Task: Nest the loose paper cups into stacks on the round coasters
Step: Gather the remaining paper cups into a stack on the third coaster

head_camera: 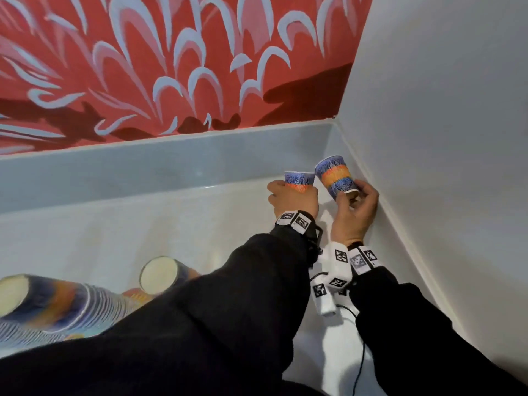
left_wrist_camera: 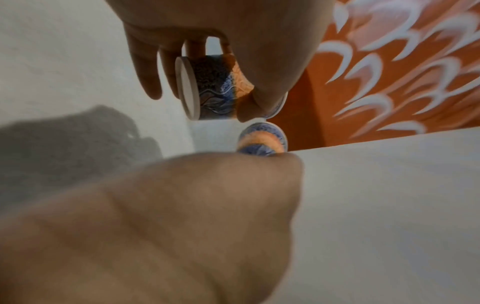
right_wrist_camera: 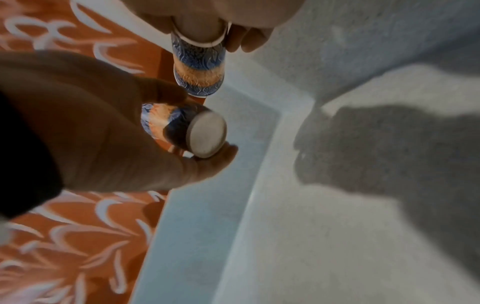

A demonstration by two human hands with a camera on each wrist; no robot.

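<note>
Both hands are raised in the far right corner, each holding a blue-and-orange paper cup. My left hand (head_camera: 297, 194) grips one cup (head_camera: 299, 181) round its lower half, mouth up; the same cup (left_wrist_camera: 262, 139) peeks past my knuckles in the left wrist view. My right hand (head_camera: 351, 195) pinches a second cup (head_camera: 335, 175) by its base, tilted with its mouth up and to the left, close beside the first. The right wrist view shows this cup (right_wrist_camera: 198, 65) above the left hand's cup (right_wrist_camera: 182, 127), a small gap between them.
A tall nested cup stack (head_camera: 57, 307) lies blurred at the lower left, with another cup (head_camera: 160, 275) beside it. The white counter (head_camera: 143, 224) ends at a raised back ledge (head_camera: 143, 164) below red floral wallpaper. A white wall (head_camera: 443, 138) closes the right side.
</note>
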